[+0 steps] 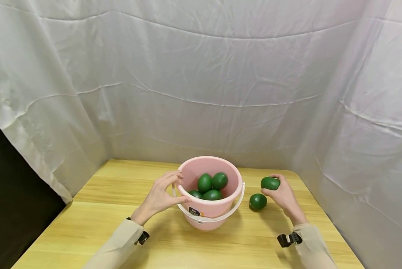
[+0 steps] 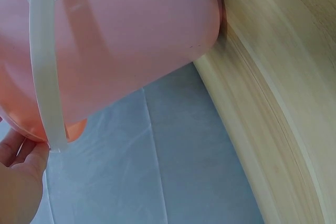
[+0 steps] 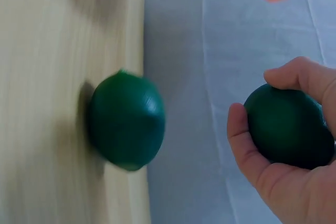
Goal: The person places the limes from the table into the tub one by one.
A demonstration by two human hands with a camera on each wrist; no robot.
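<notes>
A pink bucket stands upright on the table, with several glossy dark green, lime-like fruits inside. My left hand grips the bucket's left rim, its thumb at the front; the left wrist view shows those fingers beside the white handle. Off to the bucket's right, my right hand holds another green fruit above the table. The right wrist view shows thumb and fingers curled round this fruit. One more green fruit lies on the table between that hand and the bucket.
The light wooden table carries everything. Pale grey cloth hangs behind it and along both sides. A dark area shows past the cloth at the left. The bucket's white handle hangs down across its front.
</notes>
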